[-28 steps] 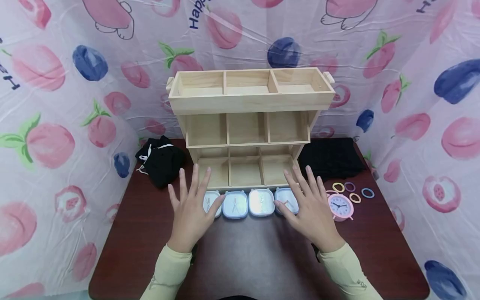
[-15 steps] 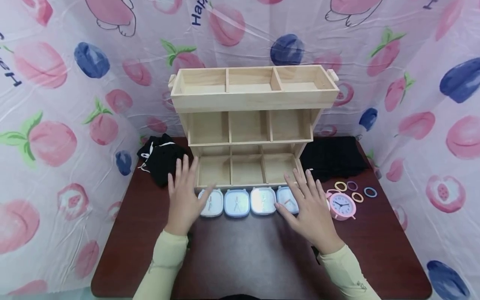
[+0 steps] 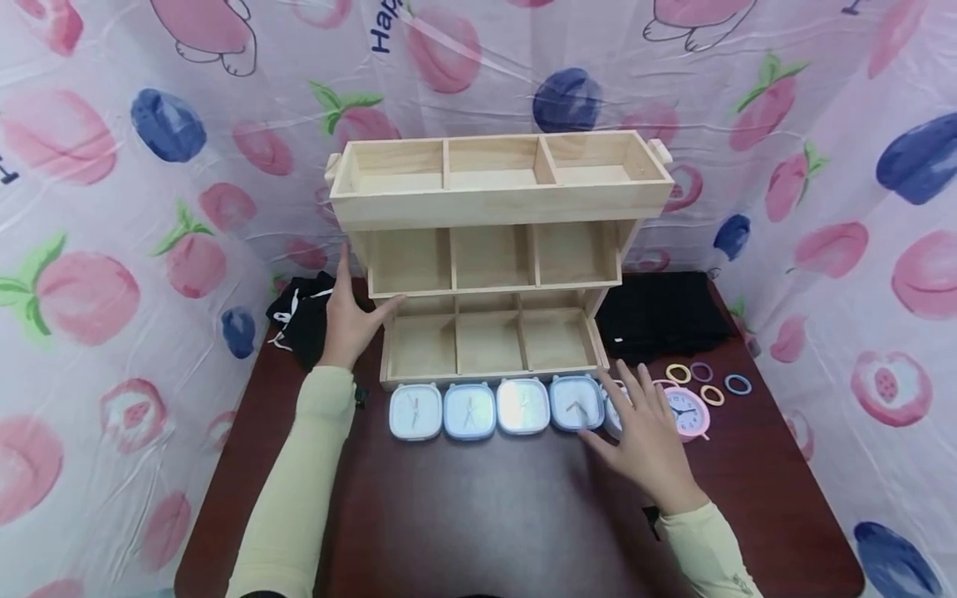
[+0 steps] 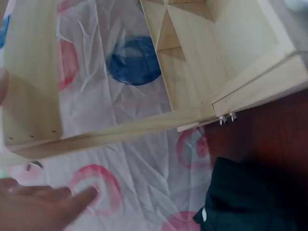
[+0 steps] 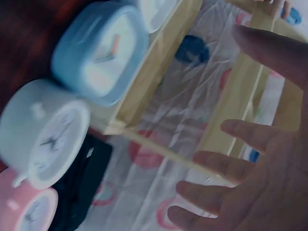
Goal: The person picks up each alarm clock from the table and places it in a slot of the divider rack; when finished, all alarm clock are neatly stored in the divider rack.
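A pale wooden three-tier shelf stands at the back of the table. My left hand reaches to its left side, fingers straight and thumb spread; whether it touches the wood I cannot tell. In the left wrist view the left hand lies beside the shelf's wooden strut. My right hand hovers with spread fingers over the right end of a row of clocks. A blue square clock is left of it. A white round clock and pink round alarm clock are partly covered by it.
Several pale square clocks line the shelf's front. Black cloth with white cords lies left of the shelf, folded black cloth right. Several coloured rings lie at the right. A fruit-print curtain surrounds the table.
My left hand has moved away from above the clocks, forward and left to the shelf's side. My right hand has shifted slightly right and lower, uncovering the blue square clock.
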`<state>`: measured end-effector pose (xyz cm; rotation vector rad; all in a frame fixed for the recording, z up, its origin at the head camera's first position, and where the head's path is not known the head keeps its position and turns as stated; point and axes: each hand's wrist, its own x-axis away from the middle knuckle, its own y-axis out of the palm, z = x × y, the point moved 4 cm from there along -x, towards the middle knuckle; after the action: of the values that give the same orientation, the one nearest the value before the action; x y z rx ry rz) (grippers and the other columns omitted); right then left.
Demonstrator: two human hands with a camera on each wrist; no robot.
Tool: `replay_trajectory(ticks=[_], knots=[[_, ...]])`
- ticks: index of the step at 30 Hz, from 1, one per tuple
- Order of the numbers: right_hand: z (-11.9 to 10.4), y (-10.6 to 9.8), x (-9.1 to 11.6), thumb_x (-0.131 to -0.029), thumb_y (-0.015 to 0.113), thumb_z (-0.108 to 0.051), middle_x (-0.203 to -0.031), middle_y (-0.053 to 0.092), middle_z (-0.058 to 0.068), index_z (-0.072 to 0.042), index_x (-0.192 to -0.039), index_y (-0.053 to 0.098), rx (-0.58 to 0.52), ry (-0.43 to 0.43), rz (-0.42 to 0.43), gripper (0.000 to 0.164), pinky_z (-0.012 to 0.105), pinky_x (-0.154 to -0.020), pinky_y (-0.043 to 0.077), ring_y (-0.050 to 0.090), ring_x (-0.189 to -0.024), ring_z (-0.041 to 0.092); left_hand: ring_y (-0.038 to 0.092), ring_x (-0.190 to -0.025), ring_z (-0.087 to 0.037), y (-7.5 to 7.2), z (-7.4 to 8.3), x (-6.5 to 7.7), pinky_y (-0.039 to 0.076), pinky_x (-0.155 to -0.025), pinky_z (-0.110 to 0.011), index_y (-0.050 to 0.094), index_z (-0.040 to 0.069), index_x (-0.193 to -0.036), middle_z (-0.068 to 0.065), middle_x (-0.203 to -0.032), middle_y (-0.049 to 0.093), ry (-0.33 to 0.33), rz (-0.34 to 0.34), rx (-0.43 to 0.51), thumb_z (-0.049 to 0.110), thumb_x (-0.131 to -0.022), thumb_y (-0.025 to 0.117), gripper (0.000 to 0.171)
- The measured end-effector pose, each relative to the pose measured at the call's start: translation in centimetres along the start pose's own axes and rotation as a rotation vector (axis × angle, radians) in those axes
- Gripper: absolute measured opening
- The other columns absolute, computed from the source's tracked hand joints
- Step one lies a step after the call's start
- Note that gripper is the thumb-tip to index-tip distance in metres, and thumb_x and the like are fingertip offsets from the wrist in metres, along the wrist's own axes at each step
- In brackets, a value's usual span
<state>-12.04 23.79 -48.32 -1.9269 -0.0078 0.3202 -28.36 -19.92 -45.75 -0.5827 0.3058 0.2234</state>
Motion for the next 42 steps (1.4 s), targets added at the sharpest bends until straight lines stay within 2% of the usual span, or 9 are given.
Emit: replay_trajectory(ticks=[5, 7, 11, 15, 20, 25, 29, 37, 42], knots=[[3.5, -0.1, 0.9, -0.070, 0.099, -0.030, -0.160, 0.042, 0.037, -0.007, -0.158, 0.048, 0.013, 0.079, -0.027, 0.104, 0.081, -0.121, 0.028, 0.029, -0.150, 0.065, 0.039, -0.159, -0.027, 0.0, -0.8, -0.5, 0.038, -0.130, -0.054, 0.013, 0.040, -0.172, -0.005, -0.176, 0.032, 0.047, -0.067, 0.158, 0.020, -0.086, 0.093, 0.119], [5.3, 0.0, 1.2, -0.068, 0.099, -0.029, -0.159, 0.040, 0.039, -0.005, -0.158, 0.047, 0.017, 0.128, -0.047, 0.107, 0.084, -0.119, 0.027, 0.027, -0.149, 0.067, 0.034, -0.162, -0.024, 0.1, -1.0, -0.5, 0.038, -0.130, -0.050, 0.012, 0.041, -0.172, -0.003, -0.178, 0.027, 0.055, -0.084, 0.196, 0.016, -0.086, 0.092, 0.120], [8.7, 0.3, 1.9, -0.068, 0.099, -0.029, -0.159, 0.035, 0.042, -0.003, -0.160, 0.041, 0.013, 0.240, -0.117, 0.113, 0.086, -0.118, 0.023, 0.024, -0.148, 0.069, 0.033, -0.162, -0.022, 0.3, -1.2, -0.4, 0.040, -0.129, -0.045, 0.012, 0.042, -0.171, -0.002, -0.178, 0.026, 0.056, -0.083, 0.218, 0.014, -0.087, 0.091, 0.119], [10.8, 0.8, 2.2, -0.071, 0.098, -0.030, -0.159, 0.035, 0.042, -0.001, -0.161, 0.038, 0.001, 0.287, -0.182, 0.112, 0.087, -0.115, 0.027, 0.028, -0.146, 0.067, 0.036, -0.161, -0.025, 0.4, -1.3, -0.4, 0.042, -0.127, -0.045, 0.015, 0.041, -0.171, -0.003, -0.178, 0.027, 0.056, -0.065, 0.218, 0.010, -0.087, 0.090, 0.117], [11.8, 2.0, 2.7, -0.073, 0.096, -0.034, -0.157, 0.044, 0.036, 0.001, -0.156, 0.047, -0.028, 0.275, -0.203, 0.102, 0.087, -0.105, 0.038, 0.040, -0.137, 0.065, 0.039, -0.159, -0.027, 0.5, -1.4, -0.5, 0.043, -0.126, -0.046, 0.016, 0.038, -0.172, -0.005, -0.176, 0.030, 0.062, -0.052, 0.214, 0.009, -0.087, 0.089, 0.115], [12.5, 2.7, 2.8, -0.072, 0.097, -0.031, -0.148, 0.055, 0.032, 0.001, -0.147, 0.057, 0.010, 0.239, -0.131, 0.091, 0.081, -0.096, 0.043, 0.046, -0.124, 0.065, 0.039, -0.159, -0.026, 0.7, -1.2, -0.5, 0.044, -0.125, -0.046, 0.017, 0.037, -0.172, -0.004, -0.176, 0.031, 0.071, -0.057, 0.217, 0.012, -0.088, 0.089, 0.113], [13.2, 3.0, 2.7, -0.071, 0.097, -0.026, -0.142, 0.055, 0.035, 0.004, -0.141, 0.061, 0.021, 0.251, -0.087, 0.084, 0.077, -0.095, 0.043, 0.045, -0.120, 0.062, 0.037, -0.160, -0.025, 0.8, -1.1, -0.5, 0.044, -0.126, -0.046, 0.016, 0.038, -0.172, -0.002, -0.177, 0.028, 0.070, -0.062, 0.215, 0.012, -0.089, 0.088, 0.113], [14.8, 3.1, 2.3, -0.067, 0.099, -0.026, -0.138, 0.043, 0.042, 0.009, -0.141, 0.056, 0.016, 0.274, -0.100, 0.093, 0.079, -0.096, 0.041, 0.038, -0.122, 0.061, 0.034, -0.162, -0.024, 1.0, -1.5, -0.7, 0.043, -0.127, -0.045, 0.013, 0.044, -0.171, 0.000, -0.178, 0.025, 0.077, -0.078, 0.203, 0.016, -0.091, 0.087, 0.113], [15.5, 2.6, 1.4, -0.066, 0.099, -0.024, -0.140, 0.048, 0.041, 0.008, -0.145, 0.054, 0.002, 0.249, -0.093, 0.096, 0.076, -0.091, 0.045, 0.039, -0.117, 0.058, 0.035, -0.161, -0.025, 0.9, -1.6, -1.1, 0.042, -0.127, -0.046, 0.014, 0.043, -0.171, -0.003, -0.177, 0.028, 0.076, -0.064, 0.205, 0.015, -0.091, 0.087, 0.112]])
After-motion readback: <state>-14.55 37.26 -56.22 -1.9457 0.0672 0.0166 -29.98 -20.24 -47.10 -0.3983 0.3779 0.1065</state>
